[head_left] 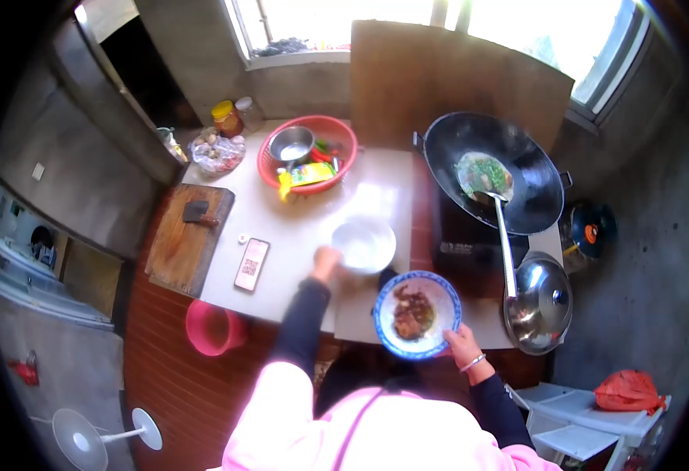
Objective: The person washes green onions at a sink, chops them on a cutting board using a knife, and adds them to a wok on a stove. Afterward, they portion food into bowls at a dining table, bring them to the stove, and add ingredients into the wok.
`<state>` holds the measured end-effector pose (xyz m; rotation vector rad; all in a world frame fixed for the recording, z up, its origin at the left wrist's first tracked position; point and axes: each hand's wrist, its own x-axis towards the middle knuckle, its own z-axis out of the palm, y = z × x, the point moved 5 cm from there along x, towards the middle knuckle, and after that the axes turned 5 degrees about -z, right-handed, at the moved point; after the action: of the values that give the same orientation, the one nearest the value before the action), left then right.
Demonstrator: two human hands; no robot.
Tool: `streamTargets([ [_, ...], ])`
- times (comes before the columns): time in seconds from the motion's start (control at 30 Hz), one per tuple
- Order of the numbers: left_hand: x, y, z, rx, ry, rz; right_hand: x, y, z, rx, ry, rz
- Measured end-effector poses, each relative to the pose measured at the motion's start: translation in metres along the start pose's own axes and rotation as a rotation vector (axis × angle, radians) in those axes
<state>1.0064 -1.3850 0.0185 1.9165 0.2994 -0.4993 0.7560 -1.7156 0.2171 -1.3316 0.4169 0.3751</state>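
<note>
My left hand (328, 264) is closed at the left rim of a shiny, pale metal bowl (366, 246) at the middle of the counter; both are slightly blurred. My right hand (462, 346) grips the edge of a blue-rimmed white bowl (386, 328) near the counter's front. Inside that bowl lies some reddish-brown, oily food (413, 314). Beyond it, a black wok (533, 184) on a cooktop holds liquid with chopped greens (484, 173). A long-handled spatula (506, 243) rests in the wok, its handle pointing toward me.
A red basket (347, 149) holds a small metal bowl, peppers and a yellow packet. At left are a cutting board (175, 255) with a cleaver (197, 212) and a phone (251, 265). A pot lid (537, 302) sits at right. A pink bucket (212, 328) stands below the counter.
</note>
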Motion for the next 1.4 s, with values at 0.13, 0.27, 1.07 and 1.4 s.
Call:
streamTargets([
  [0.13, -0.031, 0.054, -0.008, -0.039, 0.026, -0.283, 0.026, -0.004, 0.016, 0.029, 0.023, -0.058],
  [0.27, -0.038, 0.071, -0.014, 0.088, -0.026, -0.146, 0.036, -0.007, 0.027, 0.009, 0.092, -0.248],
  [1.07, -0.196, 0.17, 0.007, -0.976, -0.703, -0.033, 0.021, -0.113, 0.02, -0.305, 0.048, -0.234],
  [1.4, -0.162, 0.225, -0.038, -1.014, -0.506, 0.052, -0.024, -0.197, -0.031, -1.072, 0.595, -1.031],
])
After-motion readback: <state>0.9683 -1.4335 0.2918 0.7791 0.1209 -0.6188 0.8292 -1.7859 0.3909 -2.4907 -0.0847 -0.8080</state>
